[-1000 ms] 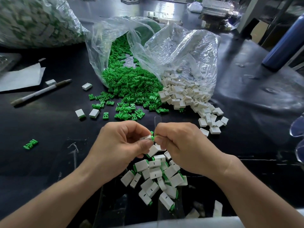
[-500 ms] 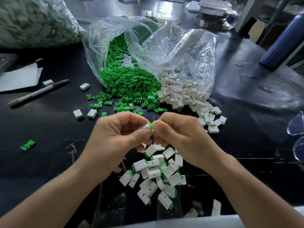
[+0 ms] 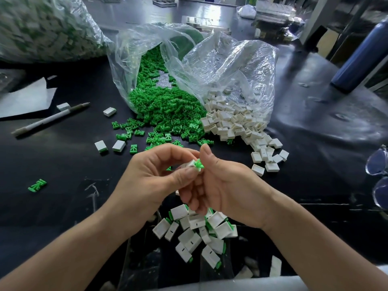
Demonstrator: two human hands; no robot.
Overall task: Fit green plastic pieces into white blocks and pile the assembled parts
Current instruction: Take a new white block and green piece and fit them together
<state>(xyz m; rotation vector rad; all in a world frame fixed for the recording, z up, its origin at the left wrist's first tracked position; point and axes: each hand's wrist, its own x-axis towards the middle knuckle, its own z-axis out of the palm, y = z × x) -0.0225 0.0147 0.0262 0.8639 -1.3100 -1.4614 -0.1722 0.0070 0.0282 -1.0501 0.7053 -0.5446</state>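
Now the thumb of the right hand (image 3: 226, 185) has lifted, exposing the green piece (image 3: 198, 164) at the mouth of the block (image 3: 189, 164), which the left hand (image 3: 151, 177) pinches above the pile (image 3: 195, 234). The right hand's own grip cannot be told. Seating is probably unfinished.

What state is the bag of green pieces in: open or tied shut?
Open. The bag lies on its side, mouth gaping, and green pieces spill from it onto the black table.

Left hand (image 3: 151, 181), right hand (image 3: 228, 185): bare, short fingernails; forearms bare.
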